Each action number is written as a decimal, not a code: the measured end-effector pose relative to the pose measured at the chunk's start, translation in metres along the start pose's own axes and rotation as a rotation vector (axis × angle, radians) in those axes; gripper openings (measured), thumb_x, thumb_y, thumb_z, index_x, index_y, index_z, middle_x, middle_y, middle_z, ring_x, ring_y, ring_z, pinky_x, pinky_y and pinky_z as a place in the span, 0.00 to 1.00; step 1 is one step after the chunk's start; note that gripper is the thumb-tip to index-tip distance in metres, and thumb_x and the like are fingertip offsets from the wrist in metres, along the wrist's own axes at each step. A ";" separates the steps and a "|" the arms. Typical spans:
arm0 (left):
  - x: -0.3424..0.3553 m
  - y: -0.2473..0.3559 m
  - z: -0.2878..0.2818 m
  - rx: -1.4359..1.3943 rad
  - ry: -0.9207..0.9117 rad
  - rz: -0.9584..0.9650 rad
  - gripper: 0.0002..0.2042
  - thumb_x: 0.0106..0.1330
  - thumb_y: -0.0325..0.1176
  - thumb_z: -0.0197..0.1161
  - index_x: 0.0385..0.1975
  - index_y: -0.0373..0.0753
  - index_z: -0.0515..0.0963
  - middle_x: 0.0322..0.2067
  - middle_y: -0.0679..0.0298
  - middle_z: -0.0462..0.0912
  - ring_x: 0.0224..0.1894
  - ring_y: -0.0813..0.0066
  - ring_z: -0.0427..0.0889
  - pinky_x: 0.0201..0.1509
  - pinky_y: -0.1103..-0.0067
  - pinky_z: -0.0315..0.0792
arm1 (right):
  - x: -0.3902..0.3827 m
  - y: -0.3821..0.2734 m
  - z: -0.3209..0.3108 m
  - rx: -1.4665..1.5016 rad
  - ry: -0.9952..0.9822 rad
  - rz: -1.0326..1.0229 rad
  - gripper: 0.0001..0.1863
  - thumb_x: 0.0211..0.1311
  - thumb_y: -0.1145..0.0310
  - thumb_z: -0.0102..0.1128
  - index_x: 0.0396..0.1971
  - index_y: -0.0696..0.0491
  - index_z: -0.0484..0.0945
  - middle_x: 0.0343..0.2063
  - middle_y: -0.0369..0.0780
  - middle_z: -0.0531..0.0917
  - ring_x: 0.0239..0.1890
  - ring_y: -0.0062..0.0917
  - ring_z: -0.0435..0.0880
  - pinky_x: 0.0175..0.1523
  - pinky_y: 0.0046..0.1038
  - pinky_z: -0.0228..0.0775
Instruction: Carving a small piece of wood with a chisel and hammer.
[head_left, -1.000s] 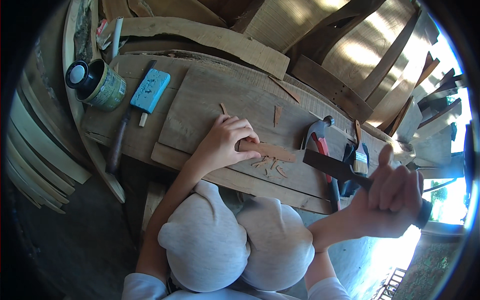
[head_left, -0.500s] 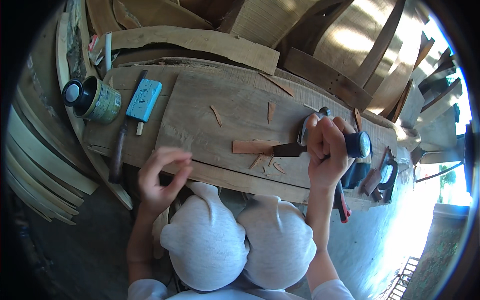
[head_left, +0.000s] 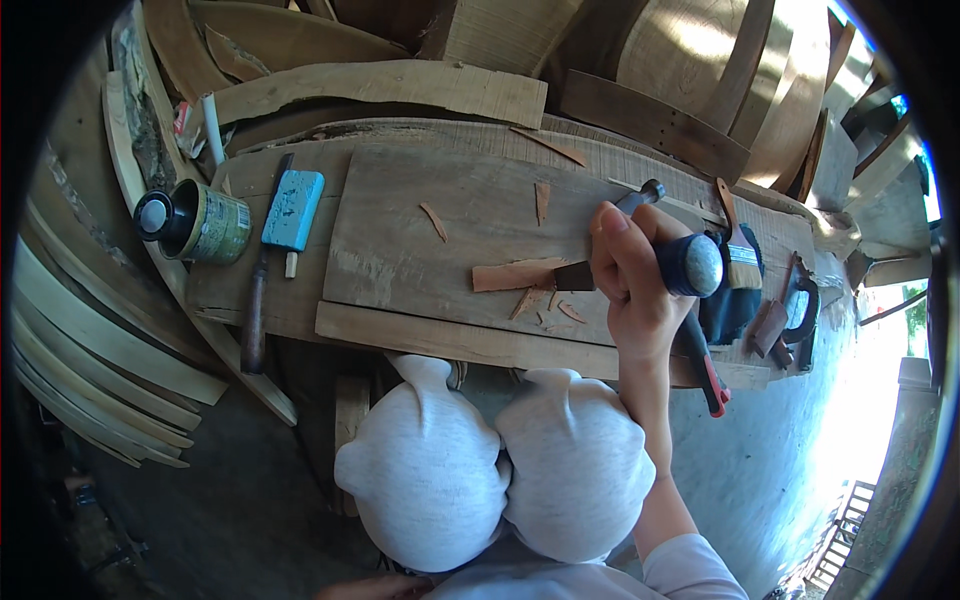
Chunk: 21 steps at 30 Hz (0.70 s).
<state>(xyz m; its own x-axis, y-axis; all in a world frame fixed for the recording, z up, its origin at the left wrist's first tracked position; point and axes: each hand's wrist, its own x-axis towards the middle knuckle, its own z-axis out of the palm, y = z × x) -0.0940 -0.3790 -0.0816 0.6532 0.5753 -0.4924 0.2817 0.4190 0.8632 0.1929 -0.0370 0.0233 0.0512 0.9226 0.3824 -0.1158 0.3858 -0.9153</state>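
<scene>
My right hand [head_left: 640, 280] is closed around the blue handle of a chisel [head_left: 573, 277], its pale end cap facing up. The flat dark blade points left and meets the right end of a thin reddish wood strip [head_left: 515, 275], which lies on a wide brown board [head_left: 430, 240]. Small wood shavings [head_left: 530, 302] are scattered just below the strip. Beyond my fist a metal hammer head [head_left: 652, 190] shows, partly hidden by the hand. Of my left side only a strip of arm appears at the lower edge; its fingers are out of sight.
Left on the bench lie a blue block [head_left: 294, 212], a dark-handled tool [head_left: 254, 320] and an open can [head_left: 220, 225]. A brush [head_left: 742, 250], a black-and-red handle [head_left: 712, 380] and a small plane-like tool [head_left: 800, 310] are at right. Curved planks [head_left: 400, 90] stand behind.
My left hand has dropped from beside the board toward the lower edge, out of sight. My right hand still holds the chisel at the strip, and the brush now shows more fully.
</scene>
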 end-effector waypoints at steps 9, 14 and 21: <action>0.000 -0.054 0.031 -0.314 -0.226 0.285 0.25 0.56 0.48 0.62 0.52 0.41 0.74 0.52 0.48 0.74 0.56 0.60 0.73 0.60 0.65 0.64 | 0.003 0.005 -0.012 0.122 0.020 0.058 0.21 0.58 0.71 0.57 0.08 0.53 0.63 0.07 0.31 0.66 0.11 0.10 0.59 0.16 0.17 0.45; 0.009 0.067 -0.010 0.770 -0.348 -0.666 0.16 0.60 0.43 0.56 0.41 0.40 0.80 0.40 0.44 0.79 0.43 0.56 0.80 0.47 0.65 0.71 | 0.001 0.005 -0.014 0.148 0.027 0.070 0.21 0.59 0.71 0.57 0.07 0.53 0.62 0.07 0.31 0.66 0.10 0.10 0.58 0.16 0.16 0.43; 0.022 0.088 -0.005 0.584 -0.427 -0.446 0.16 0.67 0.40 0.50 0.48 0.38 0.74 0.44 0.47 0.78 0.46 0.57 0.78 0.51 0.68 0.70 | -0.001 0.003 -0.008 0.102 0.036 0.082 0.21 0.58 0.71 0.57 0.07 0.54 0.63 0.07 0.30 0.66 0.11 0.10 0.58 0.16 0.16 0.45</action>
<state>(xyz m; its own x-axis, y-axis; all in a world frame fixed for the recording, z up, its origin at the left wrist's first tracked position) -0.0580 -0.3258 -0.0167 0.5715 0.0784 -0.8168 0.8164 0.0463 0.5757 0.2005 -0.0368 0.0186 0.0724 0.9510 0.3006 -0.2213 0.3092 -0.9249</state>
